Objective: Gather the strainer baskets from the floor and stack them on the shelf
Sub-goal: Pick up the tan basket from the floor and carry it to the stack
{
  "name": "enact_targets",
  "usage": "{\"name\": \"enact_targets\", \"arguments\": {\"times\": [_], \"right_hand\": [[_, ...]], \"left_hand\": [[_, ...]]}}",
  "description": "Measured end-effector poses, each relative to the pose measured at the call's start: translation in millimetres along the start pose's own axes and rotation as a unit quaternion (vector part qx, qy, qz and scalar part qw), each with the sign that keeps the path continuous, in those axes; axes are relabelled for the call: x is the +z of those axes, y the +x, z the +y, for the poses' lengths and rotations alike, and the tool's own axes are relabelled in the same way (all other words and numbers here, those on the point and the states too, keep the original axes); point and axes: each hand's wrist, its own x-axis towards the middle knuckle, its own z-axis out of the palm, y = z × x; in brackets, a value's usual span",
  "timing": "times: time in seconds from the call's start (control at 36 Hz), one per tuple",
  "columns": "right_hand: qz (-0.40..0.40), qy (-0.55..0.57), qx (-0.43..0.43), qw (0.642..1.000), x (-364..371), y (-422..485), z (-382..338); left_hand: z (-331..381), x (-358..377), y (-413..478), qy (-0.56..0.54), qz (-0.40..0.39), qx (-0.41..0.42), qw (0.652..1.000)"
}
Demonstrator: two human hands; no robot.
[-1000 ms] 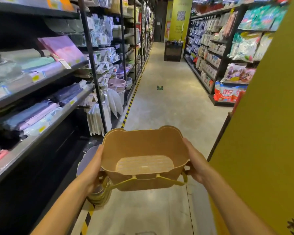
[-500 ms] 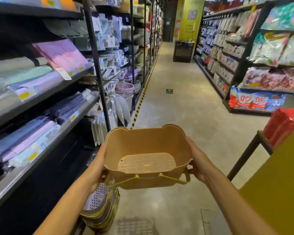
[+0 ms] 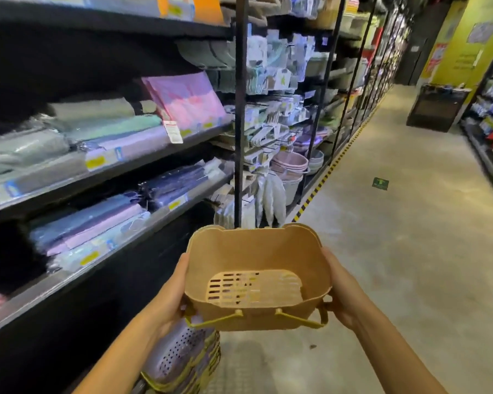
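You had the basket (image 3: 256,263) up in both hands, clear of the floor (image 3: 396,251), open mouth facing you and slotted bottom in plain sight. Your left hand (image 3: 171,297) cupped its left wall, thumb lying up along the side and the other fingers tucked underneath, mostly hidden. Your right hand (image 3: 342,294) pressed the right wall, fingers curled in by the handle (image 3: 296,322) pivot. So both hands were clamped on it, one per side.

It looked like thin moulded plastic: light, fairly stiff, walls that might flex if squeezed, and smooth enough to slip. The side hold just under the rim suited it. The loose handle hanging off the near edge, between your two wrists, looked likely to swing, so the walls were the better grip.

Compared with half a second back, your hold hadn't changed, but your head had swung left. The shelf (image 3: 97,268) now filled the space beyond your left fingers, and the red packs past your right hand had dropped out of view. Under your left wrist, the stack (image 3: 182,362) of other baskets showed more fully.
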Motion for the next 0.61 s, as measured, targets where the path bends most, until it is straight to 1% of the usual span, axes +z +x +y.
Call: {"name": "enact_targets", "arguments": {"times": [0.08, 0.17, 0.28, 0.47, 0.61], "right_hand": [[-0.036, -0.027, 0.0, 0.999, 7.7, 26.2, -16.0], [-0.069, -0.05, 0.001, 0.996, 21.1, 51.5, -26.8], [-0.113, -0.065, -0.003, 0.991, 49.4, 82.0, -36.5], [-0.19, -0.103, -0.014, 0.976, 124.4, 125.1, -45.8], [-0.24, -0.129, -0.027, 0.962, 179.3, 150.2, -40.6]], "left_hand": [[2.3, 2.3, 4.2, -0.009, 0.067, -0.002, 0.998], [6.8, 0.4, 4.1, -0.007, 0.099, 0.003, 0.995], [11.0, -9.9, 7.0, -0.032, 0.143, 0.009, 0.989], [12.7, -51.5, 19.6, -0.05, 0.21, 0.032, 0.976], [-4.6, -86.3, 29.0, -0.076, 0.254, 0.033, 0.964]]}}
